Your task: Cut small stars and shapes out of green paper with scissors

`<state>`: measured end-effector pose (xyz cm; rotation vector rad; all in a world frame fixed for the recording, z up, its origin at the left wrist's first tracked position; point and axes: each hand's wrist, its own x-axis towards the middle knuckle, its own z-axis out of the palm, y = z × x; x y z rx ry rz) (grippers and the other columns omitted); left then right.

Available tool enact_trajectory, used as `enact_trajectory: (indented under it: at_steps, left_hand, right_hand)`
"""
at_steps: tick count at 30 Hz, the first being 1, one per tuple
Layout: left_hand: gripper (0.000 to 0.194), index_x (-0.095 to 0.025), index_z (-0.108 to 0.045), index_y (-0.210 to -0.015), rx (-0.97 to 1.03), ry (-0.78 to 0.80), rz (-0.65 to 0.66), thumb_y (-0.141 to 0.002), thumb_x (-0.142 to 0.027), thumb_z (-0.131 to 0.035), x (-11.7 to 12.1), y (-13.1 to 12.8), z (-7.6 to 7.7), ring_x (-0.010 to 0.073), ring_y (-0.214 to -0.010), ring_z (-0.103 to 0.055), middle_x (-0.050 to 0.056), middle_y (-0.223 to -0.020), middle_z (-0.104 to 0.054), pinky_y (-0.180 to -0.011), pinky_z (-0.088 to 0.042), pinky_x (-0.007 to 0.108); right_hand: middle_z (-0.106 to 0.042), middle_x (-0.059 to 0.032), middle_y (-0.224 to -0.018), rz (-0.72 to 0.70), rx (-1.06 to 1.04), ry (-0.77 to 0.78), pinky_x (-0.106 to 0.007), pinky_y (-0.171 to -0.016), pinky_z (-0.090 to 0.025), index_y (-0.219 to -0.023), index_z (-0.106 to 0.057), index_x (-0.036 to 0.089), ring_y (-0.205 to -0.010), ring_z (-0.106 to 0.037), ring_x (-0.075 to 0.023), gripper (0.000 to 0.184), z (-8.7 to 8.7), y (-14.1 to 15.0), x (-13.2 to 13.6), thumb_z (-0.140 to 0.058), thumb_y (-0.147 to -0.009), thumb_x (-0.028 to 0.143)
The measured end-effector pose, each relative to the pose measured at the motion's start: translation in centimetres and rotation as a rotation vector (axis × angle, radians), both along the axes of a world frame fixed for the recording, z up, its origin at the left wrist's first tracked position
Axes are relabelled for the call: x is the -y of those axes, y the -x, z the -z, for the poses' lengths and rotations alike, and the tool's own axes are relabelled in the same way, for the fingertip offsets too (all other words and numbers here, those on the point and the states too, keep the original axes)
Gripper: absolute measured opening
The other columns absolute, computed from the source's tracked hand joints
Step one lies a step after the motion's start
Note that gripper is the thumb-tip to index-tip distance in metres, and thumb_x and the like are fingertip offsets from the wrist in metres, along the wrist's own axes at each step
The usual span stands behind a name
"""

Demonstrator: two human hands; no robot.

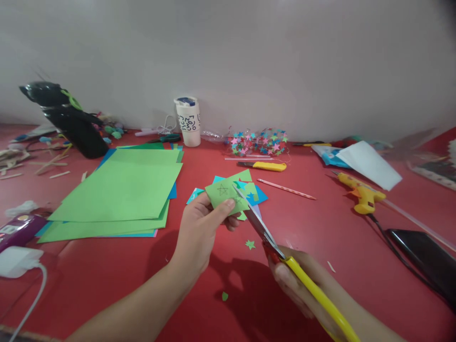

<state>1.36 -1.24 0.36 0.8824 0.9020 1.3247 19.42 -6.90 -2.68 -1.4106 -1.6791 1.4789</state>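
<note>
A small piece of green paper [223, 190] with pencilled stars on it is pinched between the thumb and fingers of my left hand [199, 228]. My right hand [295, 275] grips a pair of scissors [261, 228] with yellow and red handles. The blades point up and left, and their tips lie at the paper's right part. Below the blades a cut-out green star [250, 244] rests on the table. Nearer me lies a small green scrap [224, 296]. Behind the held paper are blue and green paper pieces [260, 194], partly hidden.
Green sheets [121, 185] are stacked at left, near a black bottle [74, 123]. A white tumbler [188, 121], star decorations [256, 141], a yellow cutter [267, 166] and a pencil [287, 189] are farther back. At right are a glue gun [363, 192] and a black phone-like object [423, 256].
</note>
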Motion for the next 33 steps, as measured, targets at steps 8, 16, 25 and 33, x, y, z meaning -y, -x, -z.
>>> enact_trajectory:
  at_steps: [8, 16, 25, 33]
  left_hand:
    - [0.003, -0.016, -0.067, -0.076, 0.001, -0.005, 0.005, -0.075, -0.019, -0.066, -0.1, 0.1, 0.0, 0.0067, -0.05, -0.057, -0.003, -0.063, -0.066, -0.05, -0.046, 0.019]
    - [0.006, -0.015, -0.066, -0.077, -0.012, 0.003, -0.001, -0.074, -0.021, -0.067, 0.0, 0.0, 0.0, 0.0073, -0.05, -0.056, -0.002, -0.063, -0.065, -0.05, -0.046, 0.02]
    - [0.006, -0.016, -0.067, -0.076, 0.047, 0.058, 0.125, -0.073, -0.022, -0.067, -0.5, 0.7, -0.2, 0.0091, -0.053, -0.061, 0.0, -0.067, -0.068, -0.051, -0.046, 0.019]
    - [0.002, -0.014, -0.065, -0.071, 0.25, 0.188, 0.247, -0.072, -0.015, -0.067, -0.4, 0.5, 0.0, 0.0078, -0.058, -0.061, 0.0, -0.065, -0.066, -0.058, -0.049, 0.018]
  right_hand:
    - [-0.033, 0.0084, -0.048, 0.044, -0.033, -0.049, -0.022, -0.033, -0.022, -0.061, -0.032, 0.024, -0.037, -0.031, -0.0073, 0.055, -0.6, 0.2, -0.1, -0.041, -0.076, 0.076]
    - [-0.031, 0.01, -0.044, 0.011, -0.056, -0.019, -0.021, -0.031, -0.018, -0.062, -0.031, 0.024, -0.033, -0.026, -0.0059, 0.054, 0.1, -0.2, -0.1, -0.042, -0.078, 0.074]
    - [-0.028, 0.0094, -0.05, -0.028, 0.079, -0.133, -0.022, -0.037, -0.019, -0.065, -0.032, 0.023, -0.04, -0.024, -0.0074, 0.05, 0.9, -0.7, -0.3, -0.036, -0.084, 0.069]
    - [-0.026, 0.0065, -0.06, 0.036, 0.163, -0.239, -0.024, -0.046, -0.021, -0.065, -0.035, 0.022, -0.054, -0.023, -0.0119, 0.046, 0.7, -0.6, -0.6, -0.041, -0.085, 0.063]
